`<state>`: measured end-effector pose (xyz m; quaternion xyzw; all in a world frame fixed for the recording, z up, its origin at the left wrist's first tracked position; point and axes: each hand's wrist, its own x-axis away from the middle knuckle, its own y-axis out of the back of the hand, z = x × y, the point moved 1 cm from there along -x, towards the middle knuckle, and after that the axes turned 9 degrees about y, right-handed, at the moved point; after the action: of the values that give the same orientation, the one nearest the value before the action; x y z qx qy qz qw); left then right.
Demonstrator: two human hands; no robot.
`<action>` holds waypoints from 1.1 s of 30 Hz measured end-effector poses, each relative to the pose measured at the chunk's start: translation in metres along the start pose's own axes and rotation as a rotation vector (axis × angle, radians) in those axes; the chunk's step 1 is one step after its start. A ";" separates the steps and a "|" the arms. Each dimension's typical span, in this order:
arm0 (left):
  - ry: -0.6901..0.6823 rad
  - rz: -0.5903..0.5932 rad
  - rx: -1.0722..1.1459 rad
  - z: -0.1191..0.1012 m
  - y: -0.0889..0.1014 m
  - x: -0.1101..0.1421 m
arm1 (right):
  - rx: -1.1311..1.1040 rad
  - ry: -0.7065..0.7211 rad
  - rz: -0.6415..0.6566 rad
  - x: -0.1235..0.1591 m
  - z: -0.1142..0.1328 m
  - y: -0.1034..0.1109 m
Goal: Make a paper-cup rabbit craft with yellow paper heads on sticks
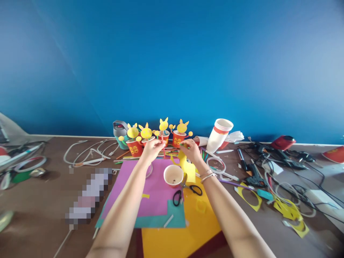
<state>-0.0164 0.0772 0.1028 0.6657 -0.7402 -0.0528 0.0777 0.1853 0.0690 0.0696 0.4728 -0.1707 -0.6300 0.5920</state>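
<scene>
My left hand (153, 149) is closed in a pinch on a thin red stick (164, 153), which stands roughly upright. My right hand (191, 152) has its fingers pinched together with a bit of green showing; what it holds is too small to tell. Behind the hands stand several red paper cups (134, 147) with yellow eared paper heads (182, 127) and round yellow paper discs. A white-lined paper cup (173, 175) sits between my forearms. Black-handled scissors (195, 190) lie against its right side. Yellow paper scraps (188, 168) lie below my right hand.
Purple (126, 186), teal and yellow sheets (172, 240) cover the table's middle. A stack of white paper cups (219, 138) leans at the back right. Glue guns (255, 175), cables and cut yellow scraps (249, 199) lie right. White cables (91, 152) and a grey-lidded bottle (120, 132) are left.
</scene>
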 end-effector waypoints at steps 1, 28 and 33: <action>0.003 0.004 -0.002 0.000 -0.002 0.000 | -0.103 -0.041 -0.072 0.001 -0.002 0.002; -0.050 0.006 0.051 -0.005 -0.023 0.008 | -1.282 -0.265 -0.551 0.006 0.008 0.048; -0.080 0.099 -0.207 0.003 -0.018 0.006 | -0.853 -0.171 -0.445 0.009 0.004 0.051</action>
<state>0.0002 0.0691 0.0971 0.6143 -0.7652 -0.1514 0.1191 0.2128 0.0471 0.1075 0.1594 0.1599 -0.7915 0.5679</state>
